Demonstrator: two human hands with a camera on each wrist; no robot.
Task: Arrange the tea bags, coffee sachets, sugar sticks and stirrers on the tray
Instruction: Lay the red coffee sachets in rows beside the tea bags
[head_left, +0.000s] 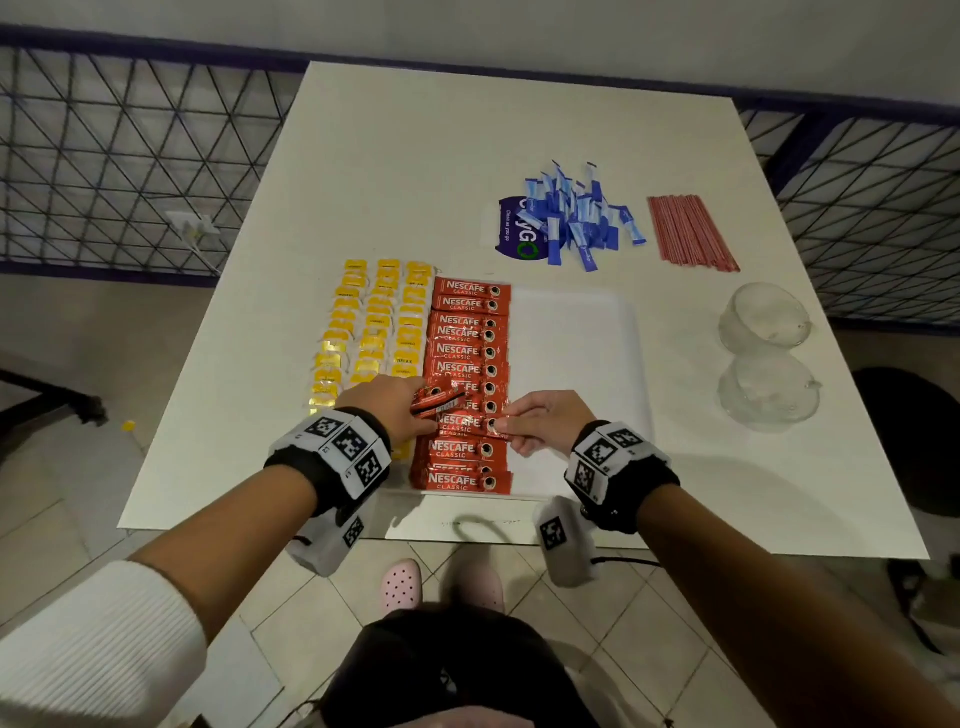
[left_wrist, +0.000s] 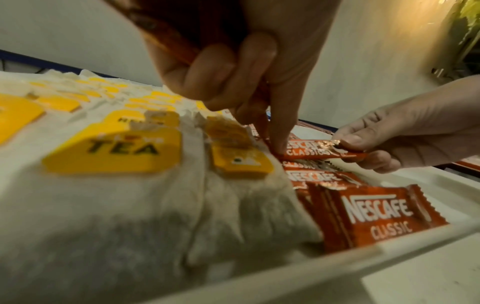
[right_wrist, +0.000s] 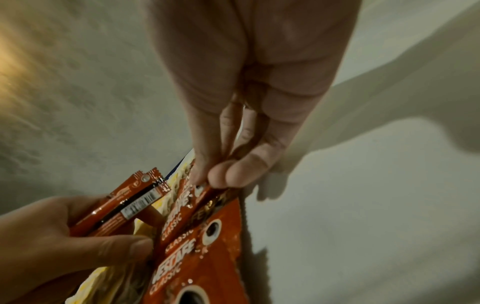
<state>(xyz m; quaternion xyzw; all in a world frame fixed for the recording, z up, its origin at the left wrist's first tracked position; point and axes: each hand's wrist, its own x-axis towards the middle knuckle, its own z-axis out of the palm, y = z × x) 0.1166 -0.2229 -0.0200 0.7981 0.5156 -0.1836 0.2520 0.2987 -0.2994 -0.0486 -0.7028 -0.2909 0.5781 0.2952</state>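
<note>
Right hand (head_left: 545, 422) pinches the right end of a coffee sachet (head_left: 464, 424) lying in the tray's (head_left: 571, 332) red column; left hand (head_left: 387, 408) grips spare sachets (head_left: 439, 400), one fingertip pressing its left end.

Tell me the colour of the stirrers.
The stirrers are red with thin pale stripes, lying bundled on the table beyond the tray; the head view shows them best.

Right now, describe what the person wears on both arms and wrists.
Each wrist carries a black band topped with white blocks printed with black square code markers. A grey marker-tagged camera box hangs under each wrist, thin black cables trailing. The left arm has a white ribbed sleeve; the right forearm is bare.
</note>
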